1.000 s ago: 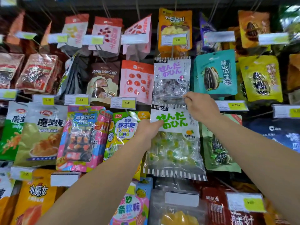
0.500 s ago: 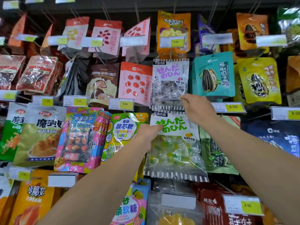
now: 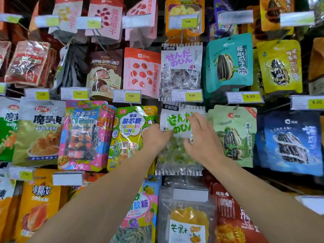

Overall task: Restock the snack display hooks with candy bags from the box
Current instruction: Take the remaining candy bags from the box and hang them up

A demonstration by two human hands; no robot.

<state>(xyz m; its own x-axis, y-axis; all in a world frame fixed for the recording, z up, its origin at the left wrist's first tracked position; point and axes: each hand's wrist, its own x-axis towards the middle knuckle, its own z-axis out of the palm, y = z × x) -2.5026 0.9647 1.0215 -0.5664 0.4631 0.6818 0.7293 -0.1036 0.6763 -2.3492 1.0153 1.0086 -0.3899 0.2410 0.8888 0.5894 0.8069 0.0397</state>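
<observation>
Candy bag: clear, green lettering, hanging in the display's middle row, under the 5.00 price tag.
Left hand: fingers clamped on the bag's left edge.
Right hand: fingers spread, resting flat on the bag's front.
Neighbours: purple-lettered bag above; yellow-green candy bag just left; sunflower-seed bag just right.
</observation>
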